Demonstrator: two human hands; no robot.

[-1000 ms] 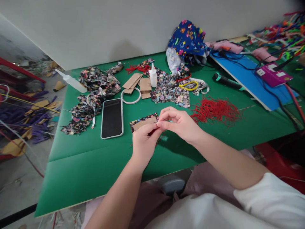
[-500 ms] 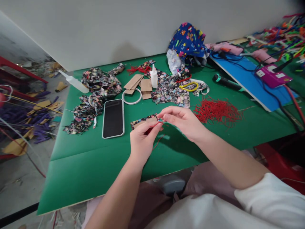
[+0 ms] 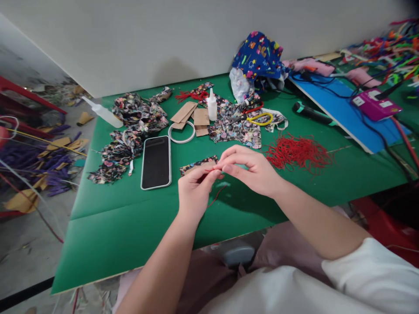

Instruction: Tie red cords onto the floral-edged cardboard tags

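Observation:
My left hand pinches a thin red cord, whose loose end hangs below the fingers over the green table. My right hand meets it fingertip to fingertip, thumb and forefinger closed on the same cord; the exact spot between the fingertips is largely hidden. Just beyond my left hand lies a piece of brown card with a dark floral fabric edge, partly covered by the fingers. To the right of my right hand is a loose heap of red cords.
A phone lies left of my hands. Behind are a tape roll, brown card pieces, a white glue bottle, yellow-handled scissors and floral fabric. Wires and a purple box sit at right.
My right fingertips have moved slightly left and down, closing against my left fingertips on the cord. The hanging cord end has shifted a little. Nothing else on the table has moved.

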